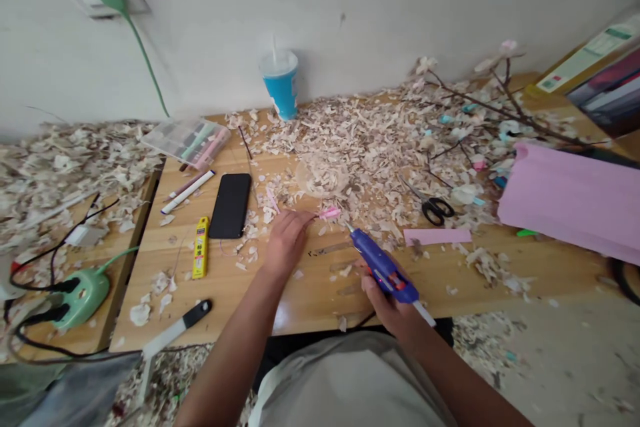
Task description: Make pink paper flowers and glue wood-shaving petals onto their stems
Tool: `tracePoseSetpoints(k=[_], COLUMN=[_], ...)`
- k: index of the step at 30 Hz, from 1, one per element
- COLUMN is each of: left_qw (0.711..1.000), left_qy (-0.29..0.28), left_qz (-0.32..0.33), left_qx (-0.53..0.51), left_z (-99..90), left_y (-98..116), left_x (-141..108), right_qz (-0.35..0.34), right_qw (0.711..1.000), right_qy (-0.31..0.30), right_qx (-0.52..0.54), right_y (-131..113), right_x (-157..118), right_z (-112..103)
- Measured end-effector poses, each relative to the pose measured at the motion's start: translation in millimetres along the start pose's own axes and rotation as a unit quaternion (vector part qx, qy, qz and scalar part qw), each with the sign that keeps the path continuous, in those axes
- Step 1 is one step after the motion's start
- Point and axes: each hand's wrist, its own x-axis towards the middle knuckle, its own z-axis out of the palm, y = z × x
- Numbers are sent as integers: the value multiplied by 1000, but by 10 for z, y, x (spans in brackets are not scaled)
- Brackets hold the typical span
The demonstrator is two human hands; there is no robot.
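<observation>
A thin dark twig is pinched in my left hand (289,239), its tip pointing right and bearing a small pink petal piece (329,213). My right hand (383,293) is wrapped round a blue glue gun (383,265), with a white glue stick out of its back end. The gun's nozzle points up and left, close to the pink piece; whether they touch I cannot tell. A pink paper strip (437,236) lies to the right of the gun, below black-handled scissors (437,211). Another narrow pink strip (273,201) is just above my left hand.
Pale petal scraps (370,140) cover the table's back. A blue cup (281,85) stands by the wall. On the left lie a phone (230,206), yellow box (201,248), marker (188,192) and cutter (177,329). Branches (480,103) and pink paper (570,200) occupy the right.
</observation>
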Motion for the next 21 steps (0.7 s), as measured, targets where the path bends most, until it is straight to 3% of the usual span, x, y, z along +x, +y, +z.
tracePoseSetpoints(k=[4, 10, 21], left_qw=[1000, 1000, 999], left_qy=[-10, -26, -21], left_qz=[-4, 5, 43], left_qx=[2, 0, 1], left_z=[-17, 8, 17], left_y=[-14, -34, -25], left_x=[1, -7, 0], right_qz=[2, -13, -27], right_qw=[1000, 999, 999], right_qy=[-24, -32, -2], right_qx=[11, 13, -18], right_y=[88, 42, 99], right_x=[171, 202, 241], right_z=[28, 60, 130])
